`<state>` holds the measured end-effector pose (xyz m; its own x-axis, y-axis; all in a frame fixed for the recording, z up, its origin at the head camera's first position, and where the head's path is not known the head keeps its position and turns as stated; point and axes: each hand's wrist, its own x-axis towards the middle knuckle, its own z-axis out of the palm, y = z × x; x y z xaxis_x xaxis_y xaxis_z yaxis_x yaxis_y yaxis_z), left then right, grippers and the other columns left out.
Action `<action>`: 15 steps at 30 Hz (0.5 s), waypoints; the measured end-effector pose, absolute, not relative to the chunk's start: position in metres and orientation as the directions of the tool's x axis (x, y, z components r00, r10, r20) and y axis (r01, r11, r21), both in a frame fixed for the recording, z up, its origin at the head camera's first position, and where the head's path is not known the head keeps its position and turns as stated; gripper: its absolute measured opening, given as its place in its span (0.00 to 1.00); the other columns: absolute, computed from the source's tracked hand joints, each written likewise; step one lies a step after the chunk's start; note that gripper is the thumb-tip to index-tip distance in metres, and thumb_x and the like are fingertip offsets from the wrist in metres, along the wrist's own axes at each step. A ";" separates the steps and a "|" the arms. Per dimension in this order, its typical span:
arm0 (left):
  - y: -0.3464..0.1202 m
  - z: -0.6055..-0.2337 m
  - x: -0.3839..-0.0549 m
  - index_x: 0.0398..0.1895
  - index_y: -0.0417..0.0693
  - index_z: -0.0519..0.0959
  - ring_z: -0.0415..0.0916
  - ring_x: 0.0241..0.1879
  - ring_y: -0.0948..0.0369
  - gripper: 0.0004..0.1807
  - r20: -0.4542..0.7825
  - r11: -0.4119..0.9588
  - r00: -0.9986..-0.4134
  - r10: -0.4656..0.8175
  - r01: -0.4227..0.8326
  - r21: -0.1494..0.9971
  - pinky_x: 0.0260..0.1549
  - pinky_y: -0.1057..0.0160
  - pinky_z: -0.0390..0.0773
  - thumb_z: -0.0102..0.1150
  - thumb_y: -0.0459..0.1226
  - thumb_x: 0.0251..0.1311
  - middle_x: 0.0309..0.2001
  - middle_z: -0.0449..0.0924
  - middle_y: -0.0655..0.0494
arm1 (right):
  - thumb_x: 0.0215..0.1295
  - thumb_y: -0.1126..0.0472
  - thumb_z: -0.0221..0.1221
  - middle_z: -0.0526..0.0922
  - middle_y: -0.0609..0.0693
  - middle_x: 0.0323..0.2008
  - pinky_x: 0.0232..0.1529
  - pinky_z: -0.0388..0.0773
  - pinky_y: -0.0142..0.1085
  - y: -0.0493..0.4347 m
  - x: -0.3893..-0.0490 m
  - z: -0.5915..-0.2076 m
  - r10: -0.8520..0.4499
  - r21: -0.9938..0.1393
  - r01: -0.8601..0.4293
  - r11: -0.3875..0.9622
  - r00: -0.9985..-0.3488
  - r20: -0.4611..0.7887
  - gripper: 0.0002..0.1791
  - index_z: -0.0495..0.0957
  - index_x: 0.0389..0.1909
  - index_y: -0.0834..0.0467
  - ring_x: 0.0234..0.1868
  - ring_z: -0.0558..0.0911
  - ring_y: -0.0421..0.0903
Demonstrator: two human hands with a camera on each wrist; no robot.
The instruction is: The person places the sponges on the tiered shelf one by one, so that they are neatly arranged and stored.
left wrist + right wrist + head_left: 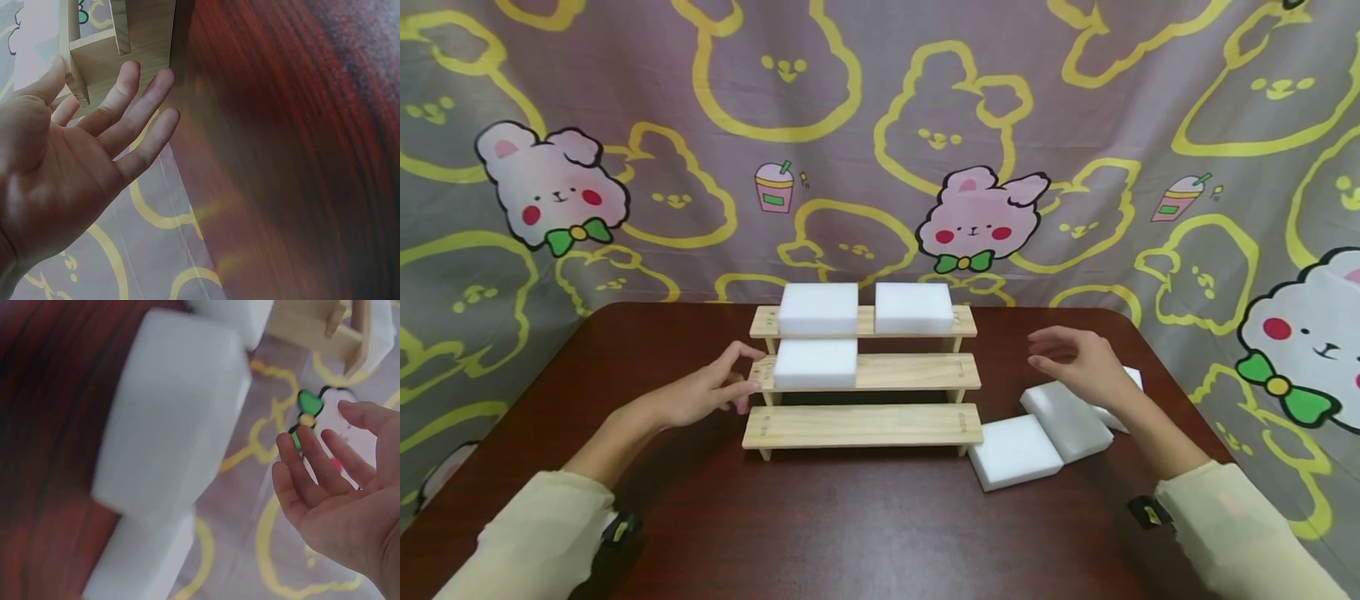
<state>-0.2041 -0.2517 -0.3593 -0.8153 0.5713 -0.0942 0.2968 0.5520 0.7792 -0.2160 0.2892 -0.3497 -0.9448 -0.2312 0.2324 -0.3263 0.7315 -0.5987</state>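
A three-tier wooden rack (865,427) stands on the table, bearing white foam blocks: one block (817,310) at the top left, another block (913,308) at the top right, and a third block (815,363) on the left of the middle tier. My left hand (707,387) is at the left end of that middle tier, thumb and index fingertips right at the board's end, the other fingers loosely spread. Over the loose foam blocks (1018,450) at the right, my right hand (1078,362) hovers with relaxed, slightly bent fingers and nothing in its grasp.
Loose blocks lie partly overlapping right of the rack; one leaning block (1067,419) rests against its neighbour. The dark red-brown table (850,533) extends in front. Behind it hangs a patterned curtain (850,125) with cartoon animals.
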 end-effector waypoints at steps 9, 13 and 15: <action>-0.251 -0.359 -0.204 0.71 0.40 0.50 0.78 0.37 0.49 0.26 -0.086 0.543 -0.813 0.576 0.301 0.784 0.41 0.48 0.76 0.48 0.37 0.81 0.30 0.78 0.49 | 0.71 0.61 0.67 0.87 0.65 0.47 0.34 0.79 0.34 0.324 -0.219 -0.362 -0.136 -0.570 -0.256 0.780 -0.960 0.244 0.19 0.80 0.56 0.68 0.45 0.87 0.61; -0.252 -0.360 -0.204 0.71 0.40 0.50 0.78 0.37 0.49 0.26 -0.087 0.543 -0.812 0.577 0.302 0.784 0.41 0.49 0.76 0.48 0.37 0.82 0.30 0.77 0.49 | 0.70 0.60 0.67 0.86 0.67 0.47 0.34 0.79 0.37 0.333 -0.220 -0.366 -0.102 -0.541 -0.239 0.806 -0.957 0.272 0.19 0.80 0.55 0.68 0.44 0.87 0.63; -0.252 -0.360 -0.204 0.71 0.40 0.50 0.78 0.37 0.49 0.25 -0.085 0.540 -0.810 0.581 0.306 0.784 0.41 0.49 0.76 0.48 0.37 0.82 0.30 0.77 0.49 | 0.70 0.61 0.67 0.86 0.68 0.47 0.35 0.79 0.40 0.337 -0.220 -0.367 -0.086 -0.523 -0.229 0.821 -0.955 0.283 0.18 0.80 0.54 0.68 0.45 0.87 0.65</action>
<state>-0.2037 -0.2517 -0.3598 -0.8096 0.5808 -0.0848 0.3057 0.5405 0.7839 -0.2205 0.3372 -0.3671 -0.9551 -0.0858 0.2834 -0.2290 0.8209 -0.5232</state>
